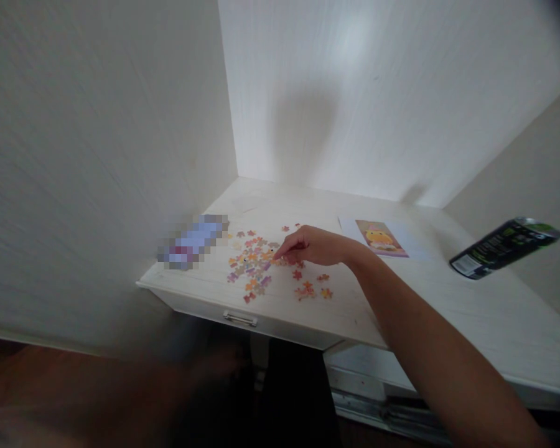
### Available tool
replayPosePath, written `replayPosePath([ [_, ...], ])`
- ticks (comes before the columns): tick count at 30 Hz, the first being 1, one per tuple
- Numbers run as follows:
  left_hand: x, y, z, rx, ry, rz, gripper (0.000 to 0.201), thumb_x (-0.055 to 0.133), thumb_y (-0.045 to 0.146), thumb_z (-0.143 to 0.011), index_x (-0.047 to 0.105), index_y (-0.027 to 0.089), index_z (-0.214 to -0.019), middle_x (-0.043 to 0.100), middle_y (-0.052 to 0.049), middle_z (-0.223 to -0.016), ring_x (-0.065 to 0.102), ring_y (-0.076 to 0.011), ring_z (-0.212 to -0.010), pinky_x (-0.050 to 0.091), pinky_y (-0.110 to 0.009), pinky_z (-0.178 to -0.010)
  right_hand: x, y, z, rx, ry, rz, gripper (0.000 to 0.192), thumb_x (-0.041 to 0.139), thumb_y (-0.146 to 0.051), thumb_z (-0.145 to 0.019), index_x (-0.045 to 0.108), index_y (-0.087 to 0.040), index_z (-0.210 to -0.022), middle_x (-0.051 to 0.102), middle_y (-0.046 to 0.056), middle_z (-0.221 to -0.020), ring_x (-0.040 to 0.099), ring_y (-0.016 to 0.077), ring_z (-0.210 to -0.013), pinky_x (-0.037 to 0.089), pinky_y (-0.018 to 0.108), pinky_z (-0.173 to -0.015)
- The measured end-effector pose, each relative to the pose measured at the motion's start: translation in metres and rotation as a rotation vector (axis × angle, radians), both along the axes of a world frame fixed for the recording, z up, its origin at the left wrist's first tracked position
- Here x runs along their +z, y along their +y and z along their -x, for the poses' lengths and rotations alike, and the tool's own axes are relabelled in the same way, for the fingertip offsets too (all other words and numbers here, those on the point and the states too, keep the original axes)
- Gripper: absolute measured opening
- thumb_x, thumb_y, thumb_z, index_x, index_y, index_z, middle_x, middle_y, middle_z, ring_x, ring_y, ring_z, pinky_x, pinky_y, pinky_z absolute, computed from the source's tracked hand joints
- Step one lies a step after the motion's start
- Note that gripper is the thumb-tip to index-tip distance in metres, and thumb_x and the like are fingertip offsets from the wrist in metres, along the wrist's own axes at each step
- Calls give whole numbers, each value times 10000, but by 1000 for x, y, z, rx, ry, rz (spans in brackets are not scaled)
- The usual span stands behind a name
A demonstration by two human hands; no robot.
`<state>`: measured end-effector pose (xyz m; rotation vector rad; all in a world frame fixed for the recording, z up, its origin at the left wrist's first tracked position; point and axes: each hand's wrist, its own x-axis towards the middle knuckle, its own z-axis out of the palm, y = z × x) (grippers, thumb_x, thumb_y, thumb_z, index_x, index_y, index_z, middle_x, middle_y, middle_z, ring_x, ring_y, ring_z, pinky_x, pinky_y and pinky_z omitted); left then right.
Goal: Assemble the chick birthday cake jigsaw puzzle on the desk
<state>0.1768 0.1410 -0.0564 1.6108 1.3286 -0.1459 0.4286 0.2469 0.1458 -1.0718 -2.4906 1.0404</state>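
My right hand (305, 246) reaches over the white desk with its fingers bent down and pressed together. Its fingertips come down at the right side of a spread of loose jigsaw puzzle pieces (252, 264) in orange, red, purple and grey. What the fingers hold, if anything, is hidden. Nearer the front edge, a small cluster of pieces (305, 291) lies close together, with a yellow and red piece (326, 293) beside it. Low on the left, below the desk top, my left hand (228, 361) is a dark blur; its fingers cannot be made out.
A sheet with a picture of a yellow figure (380, 238) lies right of my right hand. Farther right stands a dark can (504, 246). A blurred-out phone-like object (193, 242) lies at the left. Walls enclose the white desk (280, 317); its drawer handle (240, 318) faces me.
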Motion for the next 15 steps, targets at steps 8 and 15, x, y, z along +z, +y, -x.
replayPosePath([
  [8, 110, -16, -8, -373, -480, 91, 232, 655, 404, -828, 708, 212, -948, 711, -20, -741, 670, -145, -655, 499, -212, -569, -1, 0, -6, -21, 22, 121, 302, 640, -164, -783, 709, -161, -1077, 731, 50, -822, 632, 121, -687, 449, 216, -604],
  [15, 164, 20, -34, 151, -529, -739, 161, 644, 311, -834, 662, 182, -930, 652, -16, -751, 585, -107, -562, 486, -202, -492, 7, -4, -10, 41, -6, 150, 160, 703, -238, -732, 716, -155, -869, 720, 23, -744, 620, 112, -630, 445, 209, -565],
])
